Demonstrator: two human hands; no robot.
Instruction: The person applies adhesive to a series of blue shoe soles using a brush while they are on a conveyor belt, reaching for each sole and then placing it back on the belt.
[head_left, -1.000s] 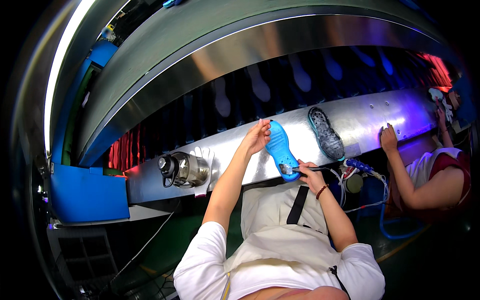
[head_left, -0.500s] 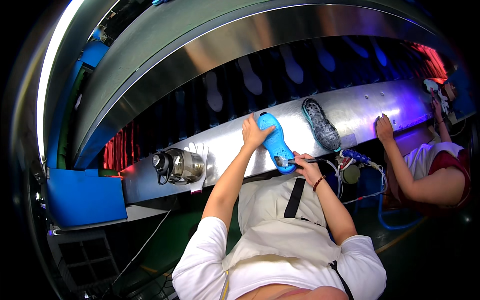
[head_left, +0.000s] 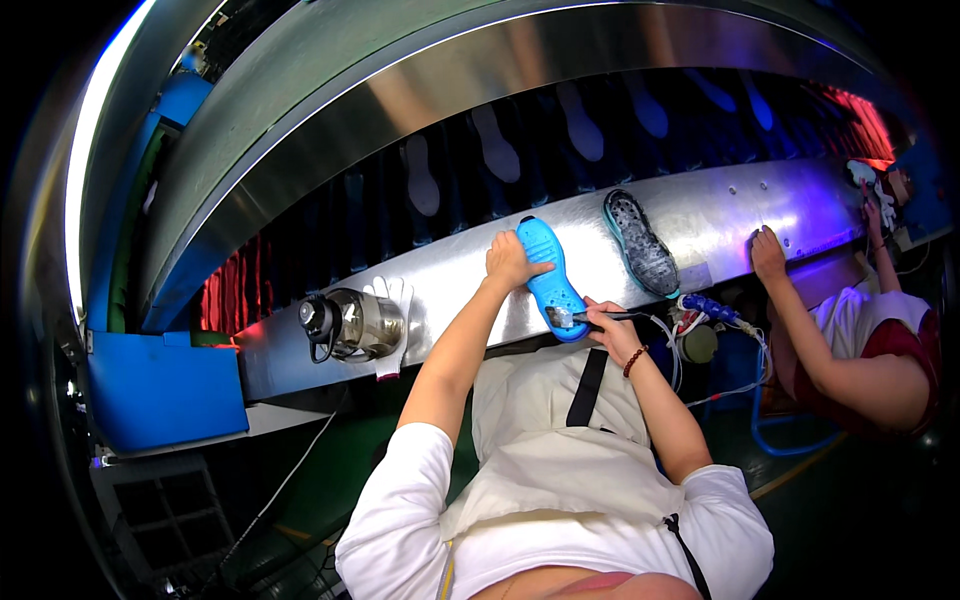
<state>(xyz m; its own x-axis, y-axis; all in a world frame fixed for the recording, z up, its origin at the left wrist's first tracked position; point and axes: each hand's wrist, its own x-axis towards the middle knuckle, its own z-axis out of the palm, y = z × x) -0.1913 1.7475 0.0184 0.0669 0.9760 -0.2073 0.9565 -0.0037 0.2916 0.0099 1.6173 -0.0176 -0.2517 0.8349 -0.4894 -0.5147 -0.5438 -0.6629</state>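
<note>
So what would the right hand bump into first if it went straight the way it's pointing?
Most likely the blue shoe sole, which shows just ahead of the right hand. Any gap is hard to judge from this view.

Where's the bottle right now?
In the head view, the bottle is toward the left end of the metal ledge, left of the blue sole, with a white glove just beside it.

I can read no lettering; a small row of marks (head_left: 825, 243) near the front edge of my metal worktop (head_left: 710, 225), toward its right end, is too blurred.
</note>
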